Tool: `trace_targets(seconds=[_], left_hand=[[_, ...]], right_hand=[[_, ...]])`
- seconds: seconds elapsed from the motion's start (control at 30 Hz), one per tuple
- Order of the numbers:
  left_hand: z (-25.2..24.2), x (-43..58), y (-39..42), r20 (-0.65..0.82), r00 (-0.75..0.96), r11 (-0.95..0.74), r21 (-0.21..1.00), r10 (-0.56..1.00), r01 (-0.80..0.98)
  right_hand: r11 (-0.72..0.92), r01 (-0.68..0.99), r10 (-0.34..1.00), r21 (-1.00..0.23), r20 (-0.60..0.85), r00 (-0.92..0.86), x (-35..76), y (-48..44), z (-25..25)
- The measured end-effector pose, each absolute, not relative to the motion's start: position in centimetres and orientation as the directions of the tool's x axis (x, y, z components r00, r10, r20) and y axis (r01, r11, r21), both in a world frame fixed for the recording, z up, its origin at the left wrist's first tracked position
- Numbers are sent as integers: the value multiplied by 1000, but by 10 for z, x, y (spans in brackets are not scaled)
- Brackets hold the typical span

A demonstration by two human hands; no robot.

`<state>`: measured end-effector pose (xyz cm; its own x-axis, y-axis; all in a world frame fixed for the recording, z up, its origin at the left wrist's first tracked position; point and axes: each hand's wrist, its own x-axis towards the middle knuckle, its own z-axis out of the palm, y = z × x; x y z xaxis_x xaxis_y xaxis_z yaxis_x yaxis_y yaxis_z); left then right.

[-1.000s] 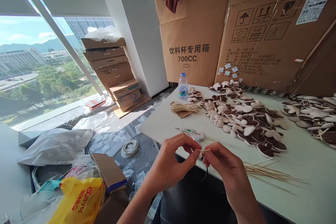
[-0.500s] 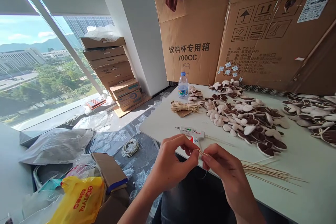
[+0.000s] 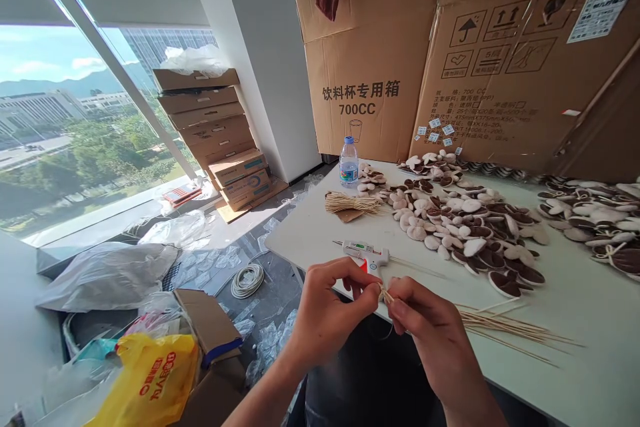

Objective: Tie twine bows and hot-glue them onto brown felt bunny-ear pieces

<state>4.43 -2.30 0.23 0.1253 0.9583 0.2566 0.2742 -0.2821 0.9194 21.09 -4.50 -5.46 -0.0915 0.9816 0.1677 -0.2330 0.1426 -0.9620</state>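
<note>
From my remote seat: left hand (image 3: 336, 303) and right hand (image 3: 431, 321) both pinched, thumb and fingers clamped on a small pale cord (image 3: 384, 294), held between them near the table (image 3: 575, 387) edge, just this side of the glue gun (image 3: 366, 254). Cord looks light, bendy, probably not slippery; I'd take it by the strands either side of the crossing. Exact looping too small to tell. Around: fuzzy cream-and-brown plush pieces (image 3: 473, 247), thin straight sticks (image 3: 520, 331), smooth clear plastic bottle (image 3: 349, 163), flat corrugated cardboard (image 3: 370, 60).
</note>
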Motion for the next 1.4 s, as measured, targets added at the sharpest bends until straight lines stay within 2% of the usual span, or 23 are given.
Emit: trace_targets(seconds=[0.2,0.3,0.5,0.63,0.8,0.9,1.0,1.2,1.4], left_hand=[[1,46,-24,260,107,-279,927,960,250],[3,41,-23,333,135,-357,900,933,250],[5,28,-23,466,316,-555,770,826,314],[3,28,-23,561,381,-678,595,735,431],[-2,31,-17,732,428,-788,240,531,567],[-5,34,-14,773,444,-800,133,454,585],[-6,36,-15,782,420,-801,162,461,577],[-9,42,-21,745,295,-758,407,598,509],[-11,46,-25,760,223,-735,440,611,516]], right_hand=[[189,-260,971,-947,220,-98,211,-46,-57],[207,-231,968,-951,233,-90,211,-49,-54],[212,-169,975,-963,221,-36,214,-52,-52],[242,-60,968,-968,246,-59,220,-50,-54],[344,53,936,-938,337,-104,221,-48,-62],[364,60,924,-929,353,-146,217,-46,-67],[340,-40,919,-940,341,-198,214,-47,-68],[323,-236,906,-917,371,-204,212,-49,-64],[331,-299,891,-895,400,-213,211,-46,-63]])
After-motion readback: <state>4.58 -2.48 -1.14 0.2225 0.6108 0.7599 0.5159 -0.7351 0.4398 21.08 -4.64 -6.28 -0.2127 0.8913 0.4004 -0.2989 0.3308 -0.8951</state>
